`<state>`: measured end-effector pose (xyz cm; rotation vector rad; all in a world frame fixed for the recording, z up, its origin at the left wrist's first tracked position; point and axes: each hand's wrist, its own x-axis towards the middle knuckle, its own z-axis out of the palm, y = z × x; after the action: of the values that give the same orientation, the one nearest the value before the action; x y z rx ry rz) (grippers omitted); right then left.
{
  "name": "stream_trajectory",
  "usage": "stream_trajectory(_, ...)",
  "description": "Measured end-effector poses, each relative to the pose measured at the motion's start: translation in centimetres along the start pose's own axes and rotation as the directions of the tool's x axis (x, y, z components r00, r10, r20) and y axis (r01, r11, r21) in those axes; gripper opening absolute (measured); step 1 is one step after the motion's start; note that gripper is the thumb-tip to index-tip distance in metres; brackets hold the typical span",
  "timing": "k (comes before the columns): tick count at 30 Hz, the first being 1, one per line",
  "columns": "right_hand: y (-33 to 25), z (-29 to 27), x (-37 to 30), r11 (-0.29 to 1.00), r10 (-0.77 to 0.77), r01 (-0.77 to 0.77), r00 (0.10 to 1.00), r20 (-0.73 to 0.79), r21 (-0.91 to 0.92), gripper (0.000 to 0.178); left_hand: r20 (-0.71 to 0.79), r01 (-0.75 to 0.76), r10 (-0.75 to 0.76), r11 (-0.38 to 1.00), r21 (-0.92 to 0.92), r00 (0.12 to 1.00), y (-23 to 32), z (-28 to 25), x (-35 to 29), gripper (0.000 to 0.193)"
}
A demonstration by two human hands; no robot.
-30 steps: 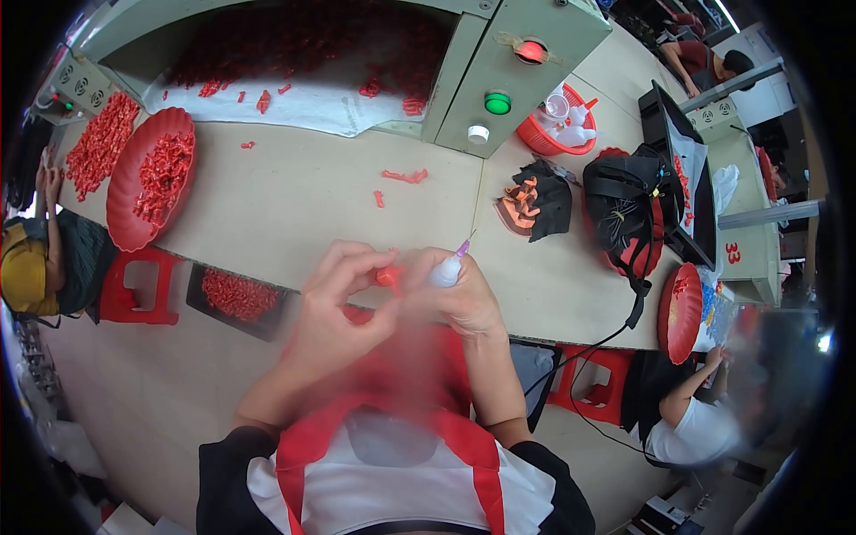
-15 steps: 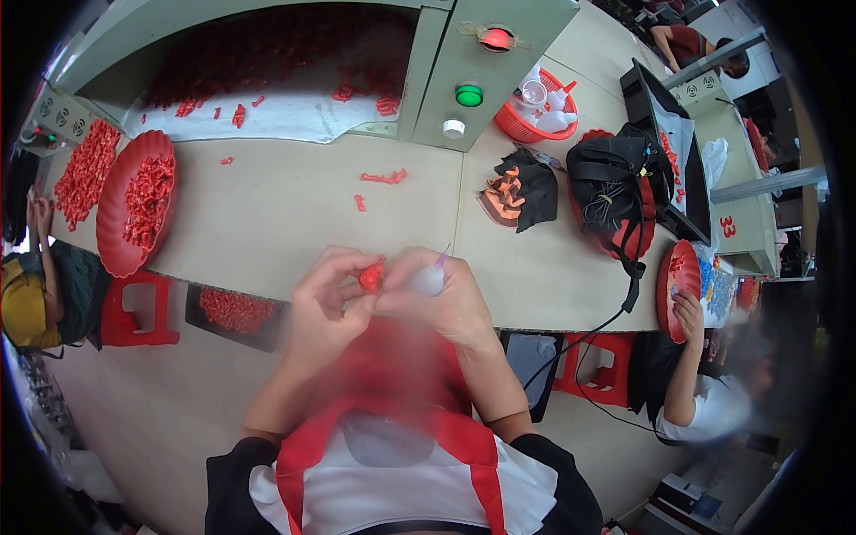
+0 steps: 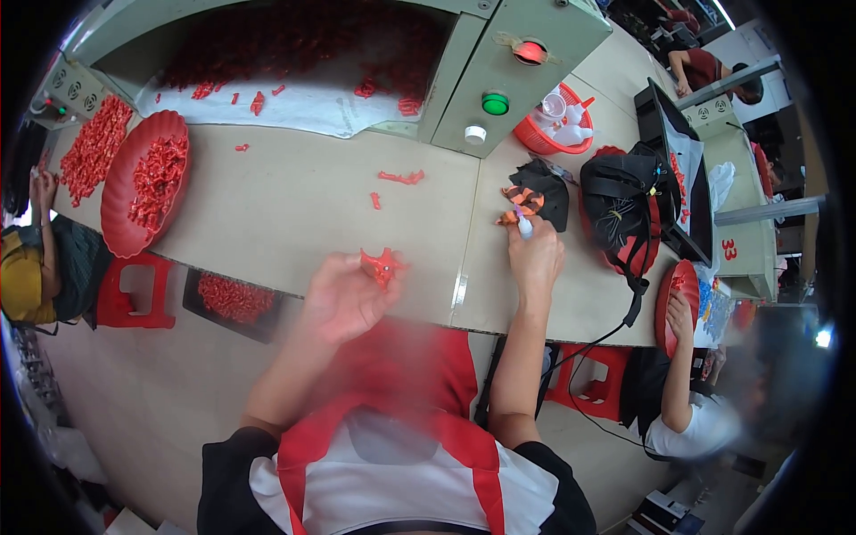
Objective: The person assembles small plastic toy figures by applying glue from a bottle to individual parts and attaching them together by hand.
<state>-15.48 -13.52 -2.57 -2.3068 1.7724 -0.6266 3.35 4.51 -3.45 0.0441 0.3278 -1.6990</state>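
A small red plastic figure piece with pointed arms is held in the fingertips of my left hand, above the table's near edge. To the right, my right hand grips a small whitish squeeze bottle with a purple-based tip. The tip is at an orange-and-dark striped cloth, which lies on a black cloth; I cannot tell if they touch. Between the hands and the machine lie a long red piece and a shorter red piece.
A pale green machine full of red pieces stands at the back. A red scalloped dish is at left, a red basket of bottles at back right. A black bag and a co-worker's hand are at right.
My right hand has moved away from my left, carrying the bottle right to the striped cloth. The red piece stays in my left hand, now turned and more exposed. The view has shifted slightly.
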Motion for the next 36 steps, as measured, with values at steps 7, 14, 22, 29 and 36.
stream_trajectory(7, -4.4, -3.0, -2.4, 0.432, -0.041, -0.310, 0.931, 0.362, 0.847, 0.011, -0.001, 0.015, -0.015, 1.000, -0.006, 1.000, 0.4, 0.1, 0.2, 0.042)
stream_trajectory(14, -9.2, -4.7, -3.9, 0.450, -0.591, 0.089, 0.776, 0.221, 0.889, 0.018, -0.047, -0.130, 0.148, 0.956, 0.263, 0.988, -0.1, 0.0, -0.2, 0.049)
stream_trajectory(22, -9.5, -6.3, -2.5, 0.640, -0.736, 0.383, 0.554, 0.389, 0.666, 0.022, -0.027, -0.067, 0.113, 0.746, 0.662, 0.993, 0.3, -0.3, -1.2, 0.059)
stream_trajectory(29, -9.1, -6.1, -2.5, 0.580, -0.775, 0.353, 0.518, 0.363, 0.734, 0.018, -0.041, -0.035, 0.094, 0.688, 0.725, 0.995, 0.0, 0.5, -0.9, 0.051)
stream_trajectory(36, -8.0, -5.3, -2.6, 0.514, -0.710, 0.182, 0.638, 0.297, 0.838, 0.014, -0.005, -0.015, 0.022, 0.796, 0.605, 1.000, 0.0, 0.9, -0.4, 0.047)
